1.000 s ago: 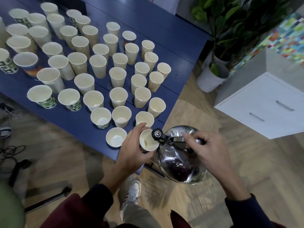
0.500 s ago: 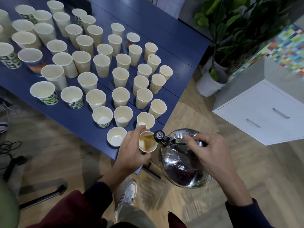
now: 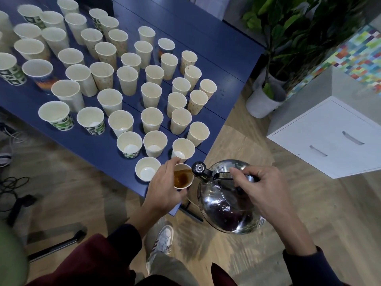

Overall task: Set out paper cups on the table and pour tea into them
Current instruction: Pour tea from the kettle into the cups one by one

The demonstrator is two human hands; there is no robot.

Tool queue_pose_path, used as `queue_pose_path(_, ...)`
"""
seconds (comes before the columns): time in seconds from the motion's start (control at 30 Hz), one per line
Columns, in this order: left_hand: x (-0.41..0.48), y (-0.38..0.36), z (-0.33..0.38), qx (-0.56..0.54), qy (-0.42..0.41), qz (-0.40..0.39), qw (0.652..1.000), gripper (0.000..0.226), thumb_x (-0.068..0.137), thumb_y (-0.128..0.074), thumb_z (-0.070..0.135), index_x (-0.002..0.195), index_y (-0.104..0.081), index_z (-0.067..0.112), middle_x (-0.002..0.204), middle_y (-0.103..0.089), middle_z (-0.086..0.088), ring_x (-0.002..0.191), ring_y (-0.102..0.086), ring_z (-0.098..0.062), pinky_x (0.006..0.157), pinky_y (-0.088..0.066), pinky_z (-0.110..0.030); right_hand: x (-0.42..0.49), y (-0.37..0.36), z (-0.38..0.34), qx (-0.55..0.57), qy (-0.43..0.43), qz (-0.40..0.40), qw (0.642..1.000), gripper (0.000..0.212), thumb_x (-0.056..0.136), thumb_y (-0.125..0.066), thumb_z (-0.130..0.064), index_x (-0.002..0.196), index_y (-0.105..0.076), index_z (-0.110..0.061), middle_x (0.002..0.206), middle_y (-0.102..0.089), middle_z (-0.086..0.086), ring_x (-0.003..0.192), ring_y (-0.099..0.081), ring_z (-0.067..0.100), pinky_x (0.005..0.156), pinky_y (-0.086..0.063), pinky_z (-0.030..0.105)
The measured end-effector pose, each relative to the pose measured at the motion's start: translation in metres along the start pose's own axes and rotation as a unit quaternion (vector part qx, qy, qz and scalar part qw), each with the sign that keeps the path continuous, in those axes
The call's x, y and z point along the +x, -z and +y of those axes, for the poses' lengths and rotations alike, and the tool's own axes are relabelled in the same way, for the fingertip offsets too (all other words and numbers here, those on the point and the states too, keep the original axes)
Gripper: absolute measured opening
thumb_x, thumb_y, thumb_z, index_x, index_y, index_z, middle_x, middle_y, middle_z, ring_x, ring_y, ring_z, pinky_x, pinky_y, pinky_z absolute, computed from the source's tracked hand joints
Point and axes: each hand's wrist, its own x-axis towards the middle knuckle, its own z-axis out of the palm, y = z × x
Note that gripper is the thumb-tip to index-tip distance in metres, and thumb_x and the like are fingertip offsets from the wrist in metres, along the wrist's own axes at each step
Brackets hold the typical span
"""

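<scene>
Head view: left hand (image 3: 165, 188) grips a cream paper cup (image 3: 183, 179) of brown tea at the blue tabletop's (image 3: 99, 149) near corner; right hand (image 3: 261, 188) holds the shiny steel kettle's (image 3: 222, 209) handle, largely hiding it.

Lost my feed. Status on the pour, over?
Left hand holds cup, tea inside. Right hand grips kettle handle, spout at cup's rim. Another cup close beside.

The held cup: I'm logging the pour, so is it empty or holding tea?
Partly full: brown tea covers the bottom of the cup, with the kettle spout at its rim.
</scene>
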Motion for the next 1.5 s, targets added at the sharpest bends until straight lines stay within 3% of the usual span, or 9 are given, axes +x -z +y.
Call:
queue_pose_path(0.13, 0.001, -0.004, -0.002, 0.024, -0.012, 0.001, 1.000, 0.079, 0.068, -0.084, 0.022, 0.137, -0.046, 0.019, 0.123, -0.057, 0.002, 0.108, -0.058, -0.018, 0.079, -0.039, -0.021, -0.004, -0.001, 0.003, 0.045, -0.015, -0.006, 0.999, 0.042, 0.089, -0.074, -0.036, 0.052, -0.066, -0.018, 0.044, -0.049, 0.001, 0.044, -0.038, 0.007, 0.051, -0.033, 0.031)
queue_pose_path(0.27, 0.004, -0.008, -0.004, 0.083, -0.023, 0.012, 0.996, 0.075, 0.066, -0.084, 0.026, 0.132, -0.048, 0.019, 0.115, -0.058, -0.001, 0.098, -0.060, -0.025, 0.078, -0.045, -0.035, -0.007, -0.002, 0.004, 0.098, -0.034, 0.003, 0.995, 0.044, 0.090, -0.073, -0.034, 0.050, -0.067, -0.017, 0.044, -0.051, 0.000, 0.044, -0.038, 0.007, 0.050, -0.031, 0.025)
queue_pose_path(0.5, 0.008, -0.010, -0.013, 0.204, -0.025, 0.029, 0.978, 0.072, 0.066, -0.085, 0.039, 0.127, -0.051, 0.021, 0.112, -0.064, 0.000, 0.101, -0.055, -0.024, 0.083, -0.040, -0.040, -0.009, -0.007, 0.000, 0.121, -0.051, 0.001, 0.991, 0.042, 0.092, -0.071, -0.037, 0.054, -0.069, -0.019, 0.046, -0.056, -0.003, 0.044, -0.041, 0.006, 0.054, -0.033, 0.028)
queue_pose_path(0.77, -0.005, 0.010, -0.010, 0.144, -0.065, 0.086, 0.984, 0.057, 0.076, -0.072, 0.048, 0.121, -0.057, 0.016, 0.116, -0.062, 0.000, 0.106, -0.054, -0.020, 0.084, -0.040, -0.039, -0.008, -0.007, -0.008, 0.124, -0.047, -0.002, 0.991, 0.044, 0.093, -0.069, -0.034, 0.053, -0.068, -0.015, 0.046, -0.056, -0.007, 0.045, -0.044, 0.005, 0.053, -0.033, 0.025)
queue_pose_path(0.93, -0.022, 0.035, -0.034, 0.119, 0.029, 0.163, 0.979, 0.063, 0.062, -0.071, 0.028, 0.120, -0.055, 0.008, 0.118, -0.058, -0.010, 0.106, -0.053, -0.029, 0.083, -0.038, -0.038, -0.012, -0.013, -0.013, 0.122, -0.044, 0.005, 0.991, 0.042, 0.093, -0.069, -0.039, 0.058, -0.070, -0.016, 0.057, -0.064, 0.008, 0.055, -0.055, 0.025, 0.058, -0.042, 0.035)
queue_pose_path(1.17, -0.026, 0.037, -0.063, 0.044, 0.075, 0.067, 0.994, 0.089, 0.059, -0.077, 0.037, 0.135, -0.046, 0.003, 0.127, -0.053, -0.015, 0.118, -0.052, -0.036, 0.090, -0.048, -0.053, -0.025, -0.024, -0.028, 0.120, -0.054, 0.015, 0.991, 0.040, 0.090, -0.067, -0.045, 0.059, -0.070, -0.019, 0.054, -0.063, 0.005, 0.055, -0.057, 0.027, 0.058, -0.045, 0.037)
queue_pose_path(1.27, -0.017, 0.035, -0.067, -0.027, 0.107, 0.055, 0.992, 0.096, 0.064, -0.091, 0.032, 0.142, -0.043, 0.005, 0.134, -0.053, -0.012, 0.126, -0.049, -0.031, 0.099, -0.044, -0.049, -0.034, -0.029, -0.036, 0.110, -0.063, 0.014, 0.992, 0.042, 0.087, -0.065, -0.049, 0.058, -0.070, -0.019, 0.050, -0.057, 0.007, 0.048, -0.047, 0.016, 0.053, -0.039, 0.032)
queue_pose_path(1.4, -0.008, 0.034, -0.072, -0.066, 0.098, 0.071, 0.990, 0.075, 0.071, -0.089, 0.033, 0.135, -0.049, 0.026, 0.129, -0.057, 0.006, 0.122, -0.053, -0.019, 0.095, -0.047, -0.040, -0.046, -0.034, -0.047, 0.089, -0.079, 0.016, 0.993, 0.044, 0.084, -0.065, -0.053, 0.057, -0.069, -0.019, 0.046, -0.050, 0.004, 0.045, -0.040, 0.007, 0.048, -0.032, 0.022)
queue_pose_path(1.5, -0.012, 0.037, -0.074, -0.070, 0.083, 0.067, 0.992, 0.068, 0.072, -0.087, 0.033, 0.129, -0.051, 0.031, 0.123, -0.058, 0.010, 0.116, -0.055, -0.017, 0.093, -0.049, -0.045, -0.054, -0.039, -0.054, 0.092, -0.099, 0.012, 0.991, 0.044, 0.091, -0.071, -0.039, 0.054, -0.068, -0.016, 0.042, -0.047, -0.008, 0.045, -0.041, 0.006, 0.051, -0.032, 0.022)
